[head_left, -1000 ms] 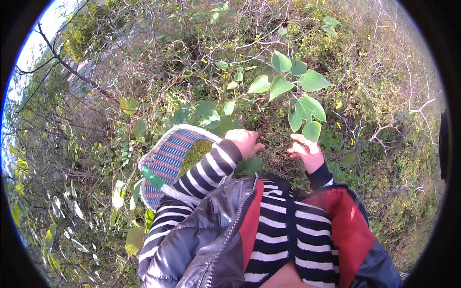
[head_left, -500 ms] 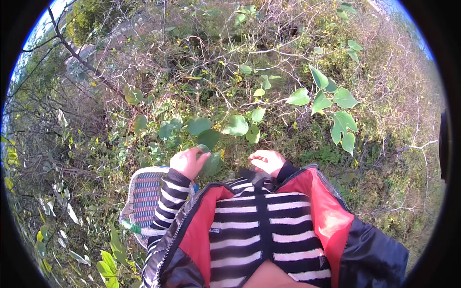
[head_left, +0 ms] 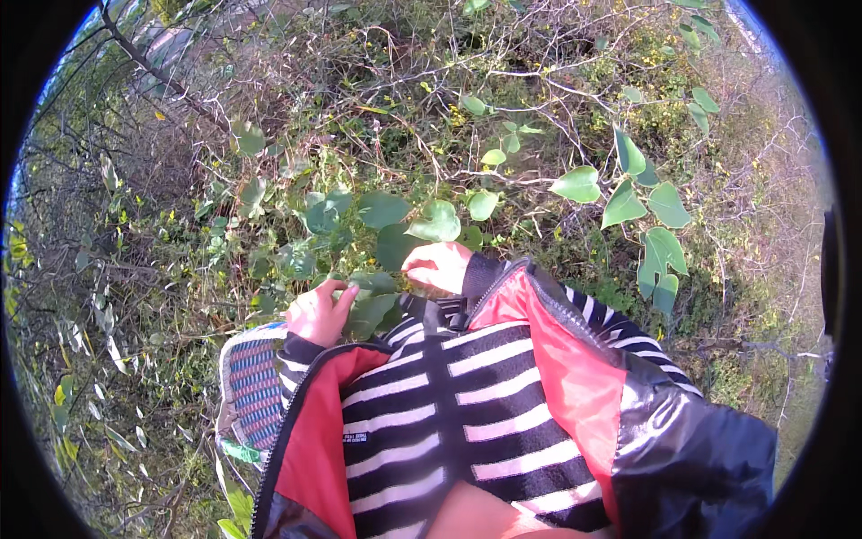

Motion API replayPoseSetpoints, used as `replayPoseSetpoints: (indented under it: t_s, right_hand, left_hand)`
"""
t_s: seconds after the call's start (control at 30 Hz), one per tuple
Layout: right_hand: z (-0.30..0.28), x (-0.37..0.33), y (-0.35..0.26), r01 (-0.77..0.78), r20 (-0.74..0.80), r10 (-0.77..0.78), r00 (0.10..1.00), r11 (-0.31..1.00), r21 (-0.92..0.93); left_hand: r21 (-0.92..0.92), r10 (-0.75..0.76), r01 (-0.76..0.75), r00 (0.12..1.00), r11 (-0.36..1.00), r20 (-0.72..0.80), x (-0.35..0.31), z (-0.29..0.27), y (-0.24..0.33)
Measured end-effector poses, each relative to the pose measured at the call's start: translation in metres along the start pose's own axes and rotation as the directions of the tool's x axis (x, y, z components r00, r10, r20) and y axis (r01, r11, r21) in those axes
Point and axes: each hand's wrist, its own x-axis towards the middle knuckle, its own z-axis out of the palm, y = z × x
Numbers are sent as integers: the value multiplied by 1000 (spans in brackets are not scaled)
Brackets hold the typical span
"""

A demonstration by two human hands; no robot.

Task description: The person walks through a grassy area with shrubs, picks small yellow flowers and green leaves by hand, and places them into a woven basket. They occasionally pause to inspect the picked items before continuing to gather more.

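Leaves: the broad green leaves (head_left: 382,210) in front of the hands are rounded to heart-shaped with smooth edges; several overlap in a loose row above the gap between the hands.
Pale leaf: the pale leaf (head_left: 436,222), just above the right hand, catches the sun and has a notch in its lower edge.
Low leaf: the low leaf (head_left: 370,316) is duller green and shaded, beside the left thumb and left of the right hand; its lower end runs to the sweater (head_left: 503,386).
Left hand: the left hand (head_left: 314,314) is half curled, thumb apart from the fingers, beside the low leaf; whether it grips anything cannot be told.
Right hand: the right hand (head_left: 440,267) has bent fingers pointing left, near the leaves; its fingertips blur in glare, so any hold cannot be told.
Basket: the woven basket (head_left: 256,382), blue and reddish with a pale rim, sits below the left hand; a green wrap (head_left: 241,451) circles its lower left corner. Sleeve and jacket (head_left: 575,359) cover its right side, and its contents are hidden.
Lobed leaf: the lobed leaf (head_left: 663,256) hangs right of the hands, well apart.
Hard to see: leaf stalks near the fingers are lost in tangled growth; the jacket is cut off below.
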Motion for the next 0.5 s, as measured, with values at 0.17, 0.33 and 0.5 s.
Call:
replayPoseSetpoints:
  t_s: [0.17,0.33,0.5]
  right_hand:
    - [-10,-2,22,-62,200,38,979,991,117]
    - [-25,-14,54,36,293,-32,956,999,-6]
    - [-33,-30,78,-136,295,154,943,987,-81]
  left_hand:
    - [-9,-149,150,988,989,47,-5,1,15]
    - [-45,-245,257,953,965,179,-5,23,31]
    - [-11,-183,187,971,982,155,-4,33,30]
